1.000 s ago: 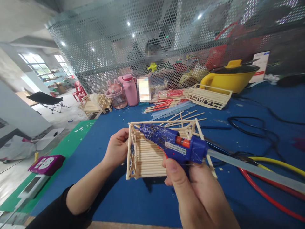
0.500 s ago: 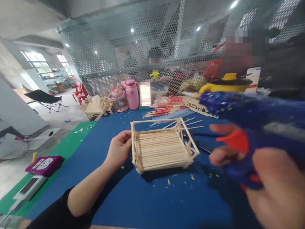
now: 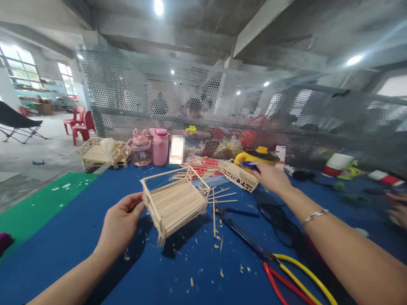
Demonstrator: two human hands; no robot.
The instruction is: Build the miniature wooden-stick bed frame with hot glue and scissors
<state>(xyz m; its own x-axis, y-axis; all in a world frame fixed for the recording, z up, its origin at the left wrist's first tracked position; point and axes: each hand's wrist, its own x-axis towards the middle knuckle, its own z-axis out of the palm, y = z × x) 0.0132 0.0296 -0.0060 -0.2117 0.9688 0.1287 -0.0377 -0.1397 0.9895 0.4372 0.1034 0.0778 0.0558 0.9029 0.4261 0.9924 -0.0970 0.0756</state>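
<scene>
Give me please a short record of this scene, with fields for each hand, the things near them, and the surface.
left hand: holds the wooden stick frame by its left edge, tilted above the table
right hand: stretched far forward by the yellow pot, on a blue object; grip unclear
near right hand: second stick frame, loose sticks
surface: blue table, wood crumbs, red and yellow cables
back: pink bottles, perforated metal screen

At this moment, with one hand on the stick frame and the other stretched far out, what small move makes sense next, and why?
Probably let the right hand set down the blue glue gun by the yellow pot and draw back. That arm is stretched far across the blue table, while the left hand alone holds the tilted stick frame by one edge.
</scene>
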